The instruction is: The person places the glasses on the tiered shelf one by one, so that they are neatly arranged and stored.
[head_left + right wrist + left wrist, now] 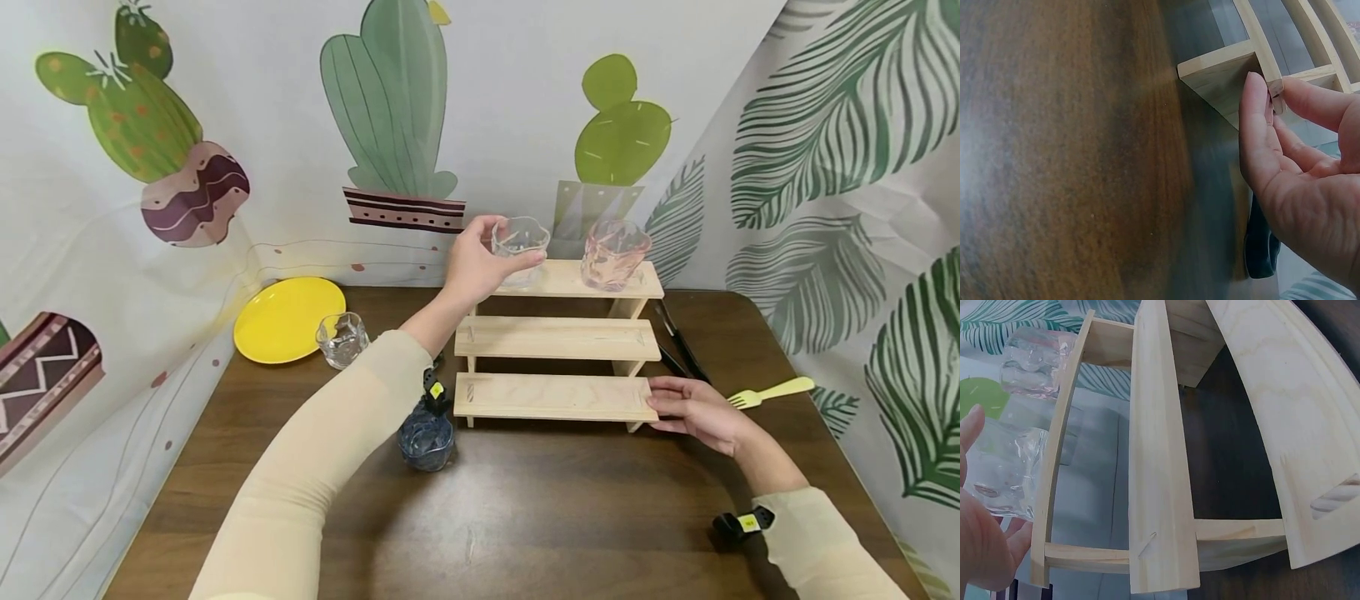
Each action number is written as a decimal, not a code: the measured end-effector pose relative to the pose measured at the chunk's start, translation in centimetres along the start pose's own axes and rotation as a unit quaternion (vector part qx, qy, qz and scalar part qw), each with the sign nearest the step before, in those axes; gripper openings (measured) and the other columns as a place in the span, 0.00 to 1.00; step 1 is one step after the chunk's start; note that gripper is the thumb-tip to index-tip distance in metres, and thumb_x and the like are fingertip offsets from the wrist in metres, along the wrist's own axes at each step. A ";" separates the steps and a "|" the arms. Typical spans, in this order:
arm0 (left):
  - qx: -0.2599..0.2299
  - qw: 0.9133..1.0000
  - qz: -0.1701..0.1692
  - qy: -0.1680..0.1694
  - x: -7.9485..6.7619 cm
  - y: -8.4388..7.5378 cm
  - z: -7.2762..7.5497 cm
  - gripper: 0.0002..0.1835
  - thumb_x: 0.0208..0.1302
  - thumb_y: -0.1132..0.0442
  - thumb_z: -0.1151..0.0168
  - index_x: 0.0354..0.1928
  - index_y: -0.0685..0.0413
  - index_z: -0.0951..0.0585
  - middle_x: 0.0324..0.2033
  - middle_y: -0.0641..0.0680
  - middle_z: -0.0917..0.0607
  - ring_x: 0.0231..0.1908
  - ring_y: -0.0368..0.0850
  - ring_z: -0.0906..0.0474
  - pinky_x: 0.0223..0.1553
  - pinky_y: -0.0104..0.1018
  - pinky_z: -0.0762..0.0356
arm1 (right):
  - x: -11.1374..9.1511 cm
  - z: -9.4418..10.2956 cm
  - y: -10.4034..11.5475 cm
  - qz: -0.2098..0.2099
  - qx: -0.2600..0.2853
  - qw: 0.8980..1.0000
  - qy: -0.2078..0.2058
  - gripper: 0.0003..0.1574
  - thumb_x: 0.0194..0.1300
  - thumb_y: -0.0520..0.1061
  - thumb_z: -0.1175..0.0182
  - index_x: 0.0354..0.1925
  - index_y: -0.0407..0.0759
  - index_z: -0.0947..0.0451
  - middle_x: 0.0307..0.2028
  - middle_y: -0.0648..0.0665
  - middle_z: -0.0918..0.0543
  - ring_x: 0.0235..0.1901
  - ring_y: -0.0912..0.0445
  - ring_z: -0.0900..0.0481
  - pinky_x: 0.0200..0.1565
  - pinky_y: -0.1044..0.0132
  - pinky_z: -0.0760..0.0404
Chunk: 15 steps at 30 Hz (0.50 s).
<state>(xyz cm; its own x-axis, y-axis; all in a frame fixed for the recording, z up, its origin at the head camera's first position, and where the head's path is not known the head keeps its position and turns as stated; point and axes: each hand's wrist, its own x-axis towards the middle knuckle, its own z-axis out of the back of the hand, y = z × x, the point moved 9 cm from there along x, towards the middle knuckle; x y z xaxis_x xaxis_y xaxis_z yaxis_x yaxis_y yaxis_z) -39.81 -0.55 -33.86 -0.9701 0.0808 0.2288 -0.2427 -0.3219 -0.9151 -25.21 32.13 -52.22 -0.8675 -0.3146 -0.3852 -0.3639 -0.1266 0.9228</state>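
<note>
My left hand (480, 265) holds a clear glass (521, 242) at the left end of the top step of a three-step wooden shelf (555, 397), fingers behind and thumb in front. In the left wrist view the same glass (1007, 469) sits against the top board, partly hidden by the hand. Pinched between the thumb and fingers of my right hand (697, 412) is the right end of the lowest board, seen close up in the right wrist view. A pinkish glass (615, 254) stands on the top step's right side.
Left of the shelf are a yellow plate (288, 321), another clear glass (342, 340) and a dark blue glass (426, 437) near my left forearm. A yellow-green fork (772, 392) and a black-handled item (681, 342) lie to the right. Patterned cloth hangs behind the table.
</note>
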 end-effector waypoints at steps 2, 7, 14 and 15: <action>0.008 1.000 -0.002 -0.004 0.0 0.0 -0.1 0.44 0.47 0.42 0.15 0.63 0.53 0.23 0.58 0.47 0.21 0.53 0.43 0.29 0.54 0.37 0.27 | 0.0 0.0 0.0 0.000 -0.001 1.000 0.000 0.43 0.78 0.37 0.44 0.75 0.19 0.55 0.55 0.40 0.24 0.48 0.56 0.17 0.49 0.60 0.14; 0.033 0.999 -0.017 -0.010 -0.1 -0.1 -0.1 0.43 0.49 0.40 0.17 0.62 0.52 0.23 0.55 0.48 0.21 0.48 0.44 0.29 0.49 0.37 0.28 | 0.1 0.1 -0.1 0.001 -0.002 1.000 0.000 0.42 0.78 0.37 0.44 0.75 0.19 0.55 0.55 0.40 0.24 0.48 0.56 0.17 0.49 0.60 0.14; 0.046 0.999 -0.019 0.018 -0.5 -0.1 -0.1 0.47 0.52 0.37 0.20 0.70 0.49 0.29 0.60 0.51 0.24 0.53 0.46 0.28 0.52 0.39 0.26 | 0.1 0.1 0.0 0.004 0.001 1.000 0.002 0.42 0.78 0.37 0.43 0.74 0.19 0.54 0.53 0.42 0.23 0.48 0.56 0.17 0.49 0.60 0.14; 0.046 0.998 -0.020 0.023 -0.6 -0.1 0.0 0.48 0.53 0.37 0.20 0.71 0.49 0.30 0.62 0.52 0.24 0.55 0.46 0.28 0.54 0.40 0.26 | 0.1 0.1 0.0 0.003 0.003 1.000 0.001 0.42 0.78 0.37 0.43 0.74 0.19 0.53 0.53 0.42 0.22 0.48 0.56 0.17 0.49 0.60 0.14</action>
<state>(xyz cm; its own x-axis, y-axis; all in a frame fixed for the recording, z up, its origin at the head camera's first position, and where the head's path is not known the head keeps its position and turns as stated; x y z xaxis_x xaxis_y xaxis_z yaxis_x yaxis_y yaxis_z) -39.17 -0.54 -33.92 -0.9593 0.1378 0.2467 -0.2818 -0.4036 -0.8705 -25.35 32.24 -52.31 -0.8693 -0.3164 -0.3796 -0.3607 -0.1190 0.9251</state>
